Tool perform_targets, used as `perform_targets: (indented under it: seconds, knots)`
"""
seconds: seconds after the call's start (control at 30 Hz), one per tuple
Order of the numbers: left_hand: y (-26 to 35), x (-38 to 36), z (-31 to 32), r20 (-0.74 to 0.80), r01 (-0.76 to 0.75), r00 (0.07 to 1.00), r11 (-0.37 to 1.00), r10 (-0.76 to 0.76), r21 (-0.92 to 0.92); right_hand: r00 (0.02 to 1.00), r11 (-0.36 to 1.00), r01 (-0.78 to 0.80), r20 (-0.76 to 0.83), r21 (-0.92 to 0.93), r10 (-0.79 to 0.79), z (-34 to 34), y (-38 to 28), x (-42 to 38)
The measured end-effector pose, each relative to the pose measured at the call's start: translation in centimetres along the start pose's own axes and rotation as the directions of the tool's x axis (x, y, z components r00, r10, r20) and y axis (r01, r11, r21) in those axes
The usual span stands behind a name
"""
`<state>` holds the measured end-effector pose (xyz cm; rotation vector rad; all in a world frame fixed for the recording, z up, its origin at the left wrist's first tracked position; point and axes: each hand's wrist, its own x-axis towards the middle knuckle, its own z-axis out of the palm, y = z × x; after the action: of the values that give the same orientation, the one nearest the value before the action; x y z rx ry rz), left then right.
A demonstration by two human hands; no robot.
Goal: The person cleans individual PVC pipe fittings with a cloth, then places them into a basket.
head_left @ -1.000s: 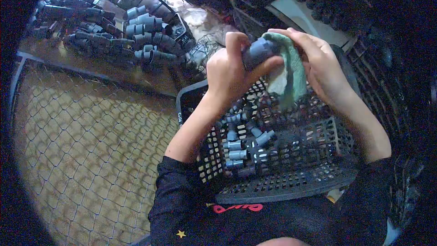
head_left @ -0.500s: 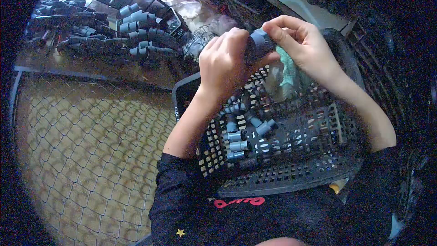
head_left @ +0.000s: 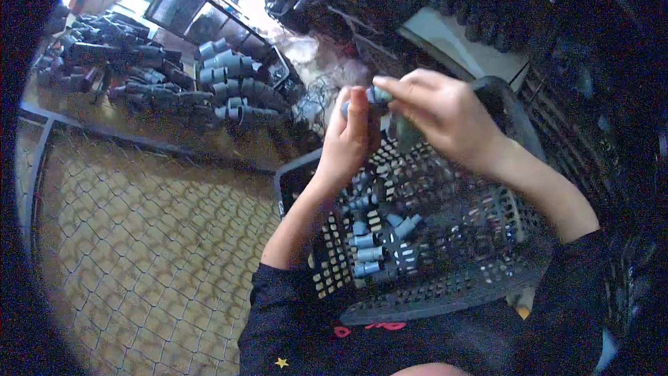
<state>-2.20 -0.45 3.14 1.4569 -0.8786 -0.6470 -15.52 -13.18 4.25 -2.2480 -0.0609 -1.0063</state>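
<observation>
A blue-grey pipe fitting [head_left: 376, 95] is held up between both hands above a black plastic basket [head_left: 445, 292]. My left hand [head_left: 348, 132] is wrapped round it, thumb up, and hides most of its body. The fingers of my right hand [head_left: 442, 108] close on its right end and are slightly blurred. A green thing, smeared and hard to make out, hangs below the right fingers. Several blue-grey fittings [head_left: 367, 254] lie inside the basket, below the hands.
Stacked grey fittings [head_left: 229, 73] fill a bench at the upper left. A wire mesh panel [head_left: 153, 251] in a metal frame stands at the left. Clear plastic bags [head_left: 316, 63] lie behind the hands. Dark piled material lines the right side.
The fitting has turned and is now more covered by my fingers. My left hand has rotated to thumb up, and both hands have moved slightly down. The view has shifted a little.
</observation>
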Motion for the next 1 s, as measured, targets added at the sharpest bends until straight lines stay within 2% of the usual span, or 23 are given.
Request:
perform_targets:
  seconds: [0.07,0.1,0.13,0.23,0.33,0.37,0.4,0.47,0.53,0.57,0.67,0.7,0.77,0.8,0.87,0.97,1.0]
  knots:
    - [0.9,0.3,-0.7,0.159,0.29,0.947,0.956,-0.281,-0.036,0.996,0.985,0.093,0.025,-0.144,-0.09,0.1,0.4,0.1]
    - [1.4,0.7,0.0,0.126,0.365,0.925,0.931,-0.359,-0.025,0.994,0.958,0.109,0.058,-0.266,-0.098,-0.2,0.4,0.0]
    - [1.3,1.2,-0.1,0.187,0.414,0.897,0.909,-0.4,-0.044,0.993,0.938,0.119,0.056,-0.325,-0.106,-0.4,0.5,-0.2]
    - [0.6,3.3,0.5,0.243,0.567,0.812,0.817,-0.531,-0.107,0.991,0.859,0.134,0.057,-0.495,-0.122,-1.1,1.2,-0.8]
    - [1.9,5.3,2.0,0.253,0.571,0.791,0.821,-0.556,0.018,0.996,0.818,0.074,0.01,-0.57,-0.083,-1.3,2.4,-1.3]
    - [0.5,6.9,2.2,0.213,0.463,0.862,0.885,-0.46,0.036,0.997,0.801,0.039,-0.03,-0.597,-0.071,-0.8,3.1,-1.1]
    - [-0.8,9.1,1.4,0.195,0.375,0.886,0.897,-0.42,0.233,1.0,0.802,0.017,0.03,-0.597,0.002,-0.6,3.7,-1.2]
    - [-1.6,12.5,1.9,0.098,0.286,0.946,0.935,-0.311,0.209,0.978,0.804,-0.027,0.151,-0.594,0.145,0.0,4.8,-1.6]
    - [-2.5,15.5,2.7,0.056,0.165,0.982,0.967,-0.179,0.193,0.968,0.856,-0.011,0.21,-0.517,0.14,0.7,5.8,-2.1]
    - [-3.9,17.4,3.0,0.049,0.143,0.987,0.976,-0.153,0.164,0.965,0.864,-0.009,0.222,-0.504,0.139,0.9,6.2,-2.0]
    - [-6.8,21.8,4.5,0.15,0.006,0.987,0.937,-0.062,0.348,0.963,0.914,-0.038,0.23,-0.404,0.142,0.5,6.6,-1.6]
    - [-8.7,23.3,5.2,0.145,-0.017,0.989,0.949,-0.031,0.315,0.962,0.931,-0.054,0.232,-0.36,0.146,0.3,6.8,-1.6]
    - [-12.4,26.3,6.6,0.134,-0.066,0.99,0.967,0.033,0.245,0.947,0.909,-0.07,0.259,-0.412,0.19,0.8,7.6,-2.4]
    - [-13.2,27.8,7.0,0.12,-0.108,0.991,0.908,0.064,0.405,0.94,0.894,-0.076,0.268,-0.441,0.212,0.8,7.9,-2.8]
    - [-14.1,29.8,7.6,0.111,-0.165,0.986,0.705,0.122,0.69,0.919,0.896,-0.057,0.328,-0.441,0.22,0.3,7.7,-2.6]
    - [-12.4,30.6,8.7,0.192,-0.229,0.973,0.63,0.127,0.742,0.915,0.898,-0.107,0.312,-0.427,0.257,0.0,7.3,-2.8]
    - [-13.6,31.1,9.1,0.102,-0.179,0.983,0.672,0.152,0.719,0.906,0.893,-0.114,0.322,-0.436,0.274,-0.2,7.3,-2.8]
